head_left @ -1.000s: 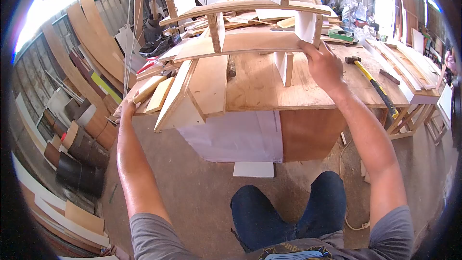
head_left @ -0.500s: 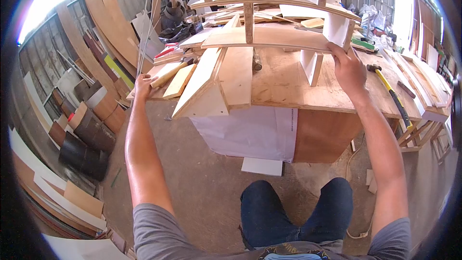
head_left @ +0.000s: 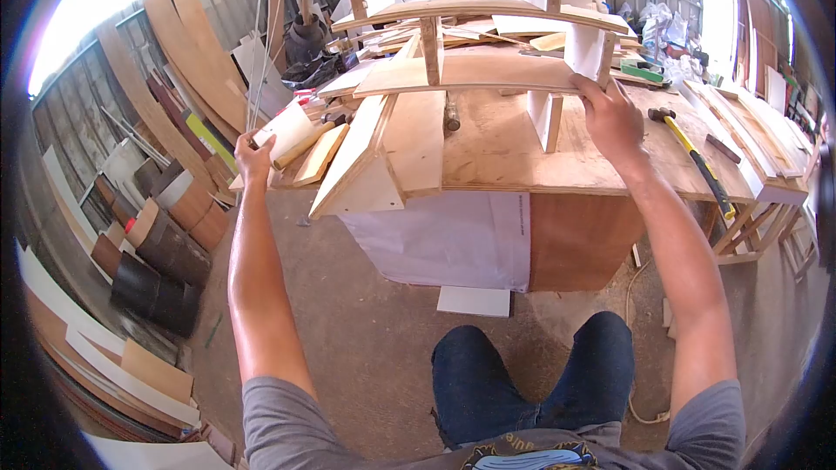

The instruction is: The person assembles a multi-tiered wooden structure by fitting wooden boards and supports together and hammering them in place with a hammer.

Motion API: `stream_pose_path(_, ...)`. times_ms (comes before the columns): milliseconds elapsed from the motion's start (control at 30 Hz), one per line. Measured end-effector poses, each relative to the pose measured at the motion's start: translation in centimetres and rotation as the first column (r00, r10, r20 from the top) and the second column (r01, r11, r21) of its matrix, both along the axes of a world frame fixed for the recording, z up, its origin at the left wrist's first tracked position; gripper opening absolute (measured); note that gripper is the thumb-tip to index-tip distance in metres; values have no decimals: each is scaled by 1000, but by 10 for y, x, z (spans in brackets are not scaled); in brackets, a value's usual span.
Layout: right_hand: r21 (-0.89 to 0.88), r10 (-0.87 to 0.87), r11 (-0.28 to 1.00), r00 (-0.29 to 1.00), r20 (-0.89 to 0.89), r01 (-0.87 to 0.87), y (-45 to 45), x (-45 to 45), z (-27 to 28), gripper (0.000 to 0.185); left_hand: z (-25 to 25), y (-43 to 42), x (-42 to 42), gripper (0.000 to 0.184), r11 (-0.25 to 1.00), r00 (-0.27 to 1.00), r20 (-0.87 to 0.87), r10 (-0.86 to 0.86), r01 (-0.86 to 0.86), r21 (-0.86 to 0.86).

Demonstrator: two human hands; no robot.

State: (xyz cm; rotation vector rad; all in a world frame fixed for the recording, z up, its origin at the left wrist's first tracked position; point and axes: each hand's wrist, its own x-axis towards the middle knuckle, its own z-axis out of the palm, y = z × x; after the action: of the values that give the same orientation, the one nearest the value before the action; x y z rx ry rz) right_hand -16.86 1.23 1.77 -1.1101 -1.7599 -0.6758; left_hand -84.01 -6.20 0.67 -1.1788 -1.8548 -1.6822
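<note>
The fingers of both hands are bent and nearly closed. Above the plywood workbench (head_left: 496,161), the tiered wooden frame (head_left: 505,71) is gripped at its lower right corner by the right hand (head_left: 616,128). At the bench's left edge, a pale panel (head_left: 290,130) is pinched by the left hand (head_left: 253,159). Well to the right, a short dark bar (head_left: 724,149) is laid.

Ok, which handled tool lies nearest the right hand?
The yellow and black hammer, just beside the right hand; the wooden-handled tool lies by the left hand.
</note>
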Motion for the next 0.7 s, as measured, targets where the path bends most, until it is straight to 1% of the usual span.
stream_pose_path(33,0,7,1000,1000,-14,-7,0,0,-1,27,11,-8,16,46,992,988,-83,130,-130,5)
stream_pose_path(100,1,15,1000,999,-44,-15,2,0,-2,27,26,-22,34,47,962,944,-195,265,-243,127)
stream_pose_path(133,69,16,998,1000,-17,-15,10,3,-5,27,36,-36,53,47,952,943,-186,276,-242,187)
stream_pose_path(167,40,17,999,1000,-12,-17,7,6,-4,27,47,-52,79,47,940,942,-178,286,-239,244)
stream_pose_path(233,-23,25,999,1000,1,-25,-2,3,0,29,60,-84,133,42,875,973,-169,159,-60,481)
stream_pose_path(267,-46,4,999,1000,0,-4,-3,1,2,30,65,-98,161,40,831,973,-184,137,-12,556)
stream_pose_path(300,-43,20,999,1000,-4,-20,-3,1,2,30,67,-112,188,38,780,973,-200,115,36,624)
stream_pose_path(367,-37,48,998,999,-5,-49,-2,3,1,31,63,-140,244,42,770,973,-182,143,6,638)
stream_pose_path(400,-54,51,997,999,2,-51,-1,3,1,30,55,-147,266,42,757,981,-169,98,37,653)
stream_pose_path(467,-19,42,999,999,1,-42,-2,3,2,26,34,-153,310,44,723,990,-140,3,94,684)
stream_pose_path(567,-11,35,999,999,9,-35,0,6,1,25,0,-146,373,39,792,976,-212,50,90,604)
stream_pose_path(633,-15,30,999,999,21,-30,1,6,2,25,-17,-126,409,37,748,946,-302,-123,288,598)
stream_pose_path(667,-63,22,998,999,27,-20,-3,7,4,27,-26,-114,420,36,753,926,-342,-157,337,566)
stream_pose_path(700,-70,28,997,999,38,-25,-5,7,5,27,-33,-104,428,36,755,904,-383,-191,385,531)
